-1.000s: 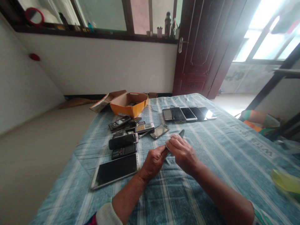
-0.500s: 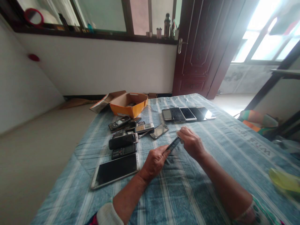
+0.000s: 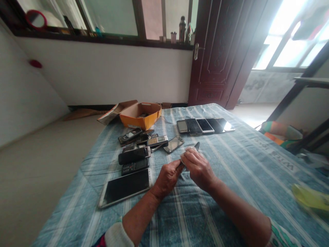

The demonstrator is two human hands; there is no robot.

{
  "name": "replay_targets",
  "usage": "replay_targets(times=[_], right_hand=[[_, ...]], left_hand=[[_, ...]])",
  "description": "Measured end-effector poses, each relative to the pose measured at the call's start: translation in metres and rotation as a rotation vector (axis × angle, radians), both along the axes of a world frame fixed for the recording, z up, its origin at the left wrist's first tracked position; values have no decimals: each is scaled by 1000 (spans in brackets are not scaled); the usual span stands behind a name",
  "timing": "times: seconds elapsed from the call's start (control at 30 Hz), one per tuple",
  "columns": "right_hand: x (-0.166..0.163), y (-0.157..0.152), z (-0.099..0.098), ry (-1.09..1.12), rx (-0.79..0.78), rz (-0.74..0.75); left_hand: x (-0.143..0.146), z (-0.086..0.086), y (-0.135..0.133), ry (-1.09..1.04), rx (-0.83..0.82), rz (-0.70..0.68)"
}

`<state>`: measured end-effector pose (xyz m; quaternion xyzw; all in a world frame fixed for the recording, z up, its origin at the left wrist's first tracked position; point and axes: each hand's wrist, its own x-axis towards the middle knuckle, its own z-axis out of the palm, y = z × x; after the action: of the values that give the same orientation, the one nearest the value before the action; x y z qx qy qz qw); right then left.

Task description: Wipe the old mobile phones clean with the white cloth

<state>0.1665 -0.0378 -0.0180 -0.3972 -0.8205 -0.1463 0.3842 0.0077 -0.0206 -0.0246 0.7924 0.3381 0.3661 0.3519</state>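
Note:
My left hand [image 3: 167, 179] is closed on the near end of a thin dark mobile phone [image 3: 197, 145], which is tilted above the bedspread. Pinched in my right hand [image 3: 199, 169] is a small white cloth or tissue [image 3: 189, 149], pressed around the phone's edge. Most of the phone is hidden behind the fingers. Just beyond my hands lies a grey smartphone [image 3: 174, 144]. To the left, several old keypad phones [image 3: 157, 140] are heaped together, with a large white-framed phone or tablet [image 3: 125, 188] nearest my left forearm.
An open orange box [image 3: 140, 122] with something dark inside stands at the far left edge of the striped blue bedspread [image 3: 164, 223]. Several smartphones [image 3: 205, 125] lie in a row at the far side. Something yellow [image 3: 309, 199] lies at the right.
My right hand has slid with the cloth from the phone's far end toward my left hand, so the far tip now shows beyond it. My left hand keeps its hold.

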Motion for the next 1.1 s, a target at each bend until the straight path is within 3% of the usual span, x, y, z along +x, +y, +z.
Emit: replay_targets(times=[0.37,0.7,1.1], right_hand=[[32,20,-3,35,-63,-103],[-3,1,-2,23,-41,29],[13,10,-2,56,-20,-64]], left_hand=[[4,4,-3,1,62,-35],[0,-1,0,-17,26,15],[2,-1,0,-13,61,-30]])
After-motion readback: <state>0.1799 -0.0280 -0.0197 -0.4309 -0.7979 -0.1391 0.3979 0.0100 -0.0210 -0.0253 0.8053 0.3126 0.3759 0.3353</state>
